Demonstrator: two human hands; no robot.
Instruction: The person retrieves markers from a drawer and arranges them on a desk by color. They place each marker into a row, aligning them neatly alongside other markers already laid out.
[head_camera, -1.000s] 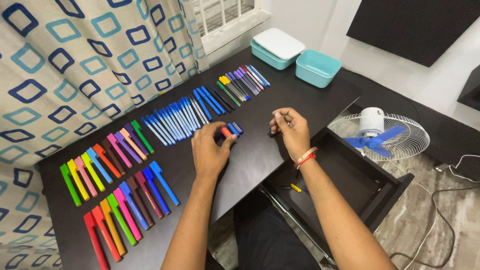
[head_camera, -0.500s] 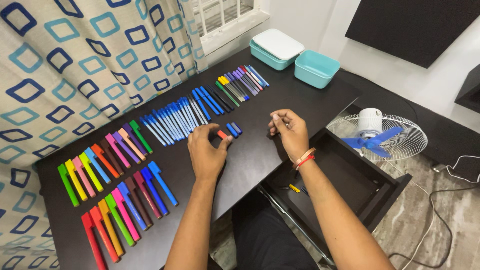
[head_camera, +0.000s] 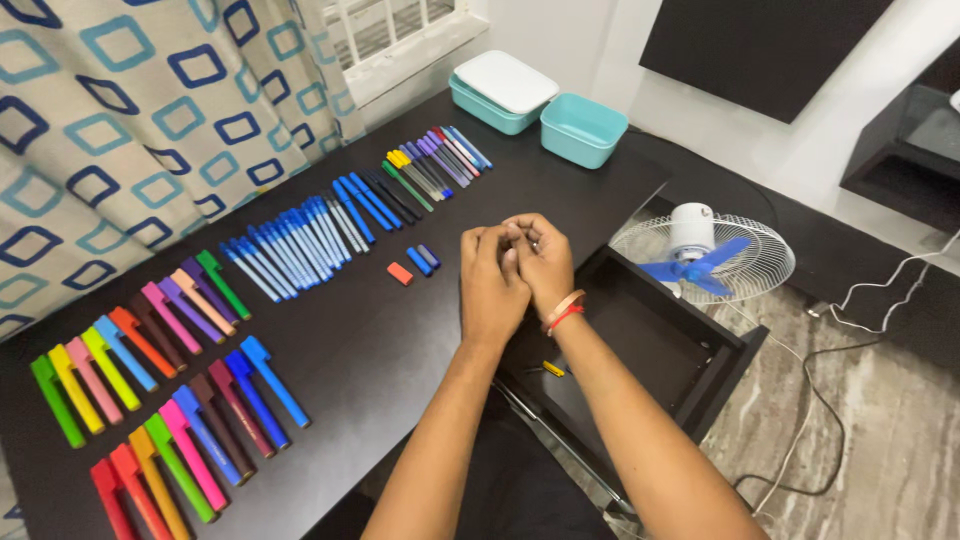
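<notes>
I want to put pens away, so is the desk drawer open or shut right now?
Open. The drawer is pulled out from the desk beside the right hand, its dark inside showing with a small yellow item in it.

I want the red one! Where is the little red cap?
In the head view, the little red cap lies on the black table, just left of two small blue caps and below the row of blue pens.

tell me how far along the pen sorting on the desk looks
Looks mostly done: the markers lie in two neat rows, and the blue pens and mixed pens are lined up along the desk. In hand: the left hand and right hand meet over something too small to tell. Seemingly left: the red cap and two blue caps lying loose.
</notes>
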